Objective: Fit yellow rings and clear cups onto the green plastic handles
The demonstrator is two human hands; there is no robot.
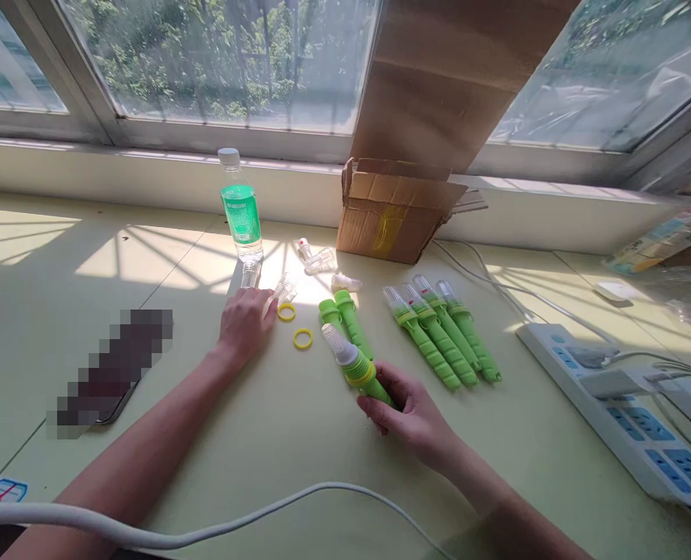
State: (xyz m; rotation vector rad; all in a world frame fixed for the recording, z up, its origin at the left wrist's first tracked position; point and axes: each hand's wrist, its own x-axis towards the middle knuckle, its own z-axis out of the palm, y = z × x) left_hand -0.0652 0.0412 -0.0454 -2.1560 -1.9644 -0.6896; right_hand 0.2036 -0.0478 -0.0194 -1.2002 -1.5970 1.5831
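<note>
My right hand (410,412) is closed round a green ribbed handle (361,371) with a yellow ring and a clear cap on its tip, held tilted above the table. My left hand (245,320) rests on the table, fingers curled on a small clear cap (284,290). Two yellow rings (287,312) (302,338) lie just right of that hand. Two green handles without caps (345,319) lie between my hands. Several finished green handles with clear caps (441,330) lie in a row to the right.
A water bottle with a green label (241,210) stands behind my left hand. More clear caps (320,261) lie near an open cardboard box (392,208) by the window. A white power strip (619,408) with cables sits at right, a blurred dark object (112,369) at left, a white cable (205,529) in front.
</note>
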